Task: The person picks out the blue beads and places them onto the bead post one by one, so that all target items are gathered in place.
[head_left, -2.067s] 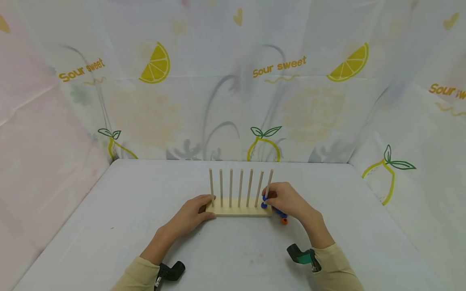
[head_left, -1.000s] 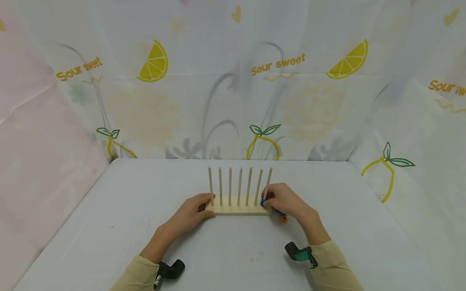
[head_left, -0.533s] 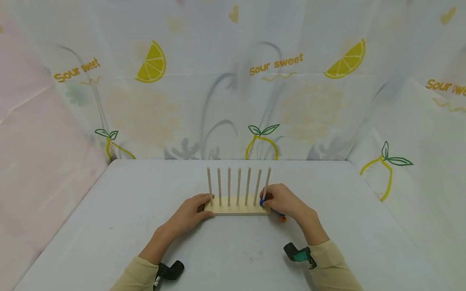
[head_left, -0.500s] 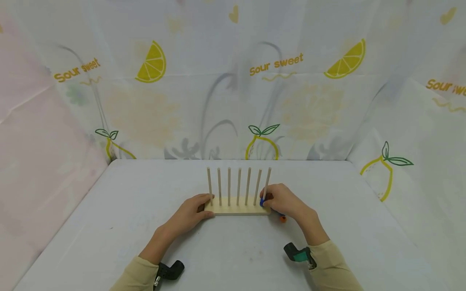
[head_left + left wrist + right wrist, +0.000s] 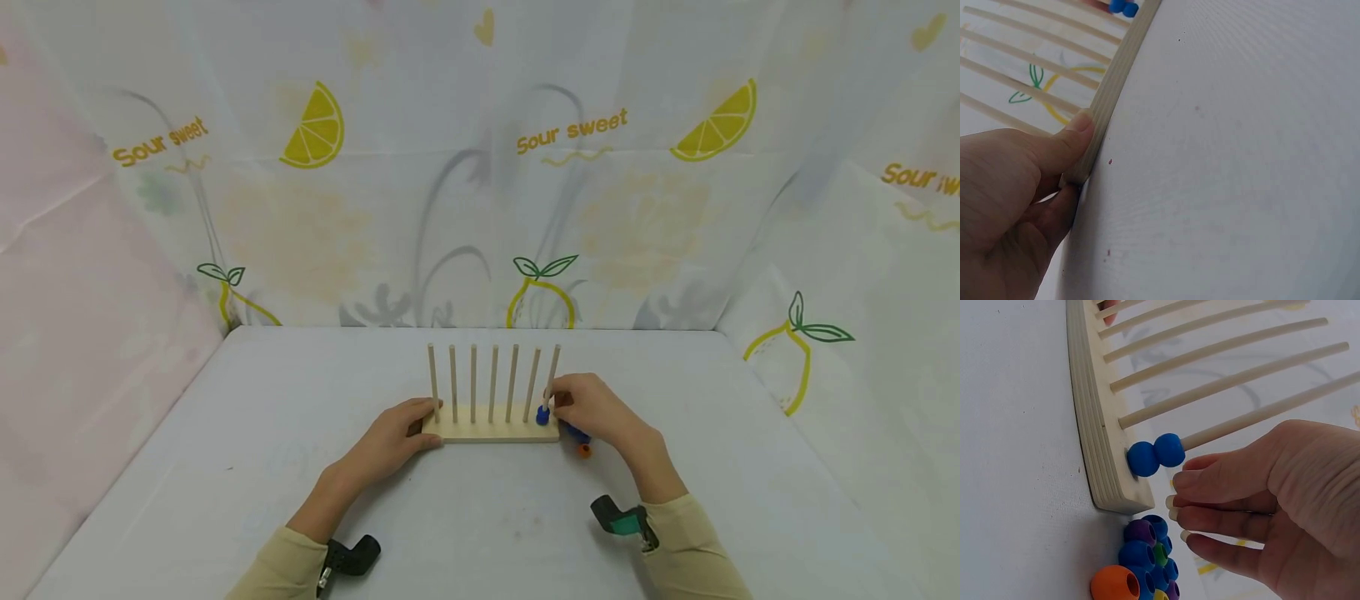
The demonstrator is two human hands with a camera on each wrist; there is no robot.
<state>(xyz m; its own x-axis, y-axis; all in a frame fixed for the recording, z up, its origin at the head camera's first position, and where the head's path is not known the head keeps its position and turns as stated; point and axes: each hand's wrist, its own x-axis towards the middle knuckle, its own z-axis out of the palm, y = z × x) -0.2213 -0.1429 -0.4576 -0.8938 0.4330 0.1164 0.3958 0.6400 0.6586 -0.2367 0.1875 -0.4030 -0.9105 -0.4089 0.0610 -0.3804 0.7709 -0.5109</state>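
Note:
A pale wooden pegboard (image 5: 491, 431) with several upright rods stands on the table. My left hand (image 5: 392, 437) grips its left end, the thumb on the front edge in the left wrist view. Two blue beads (image 5: 1157, 454) sit stacked at the foot of the rightmost rod, touching each other. Just right of them is my right hand (image 5: 592, 406), its thumb and fingers loosely bent with nothing between them. In the right wrist view, the fingertips (image 5: 1186, 480) are slightly apart from the upper bead.
A cluster of loose beads, blue, purple, green and yellow, lies on the table beside the pegboard's right end, with an orange bead (image 5: 1115, 583) at its near edge. My right hand partly hides this cluster in the head view. A patterned cloth (image 5: 480, 208) hangs behind the white table (image 5: 480, 525).
My right hand lowered the upper blue bead down the rightmost rod onto the other one, let go, and shifted slightly right. The left hand kept its grip on the pegboard.

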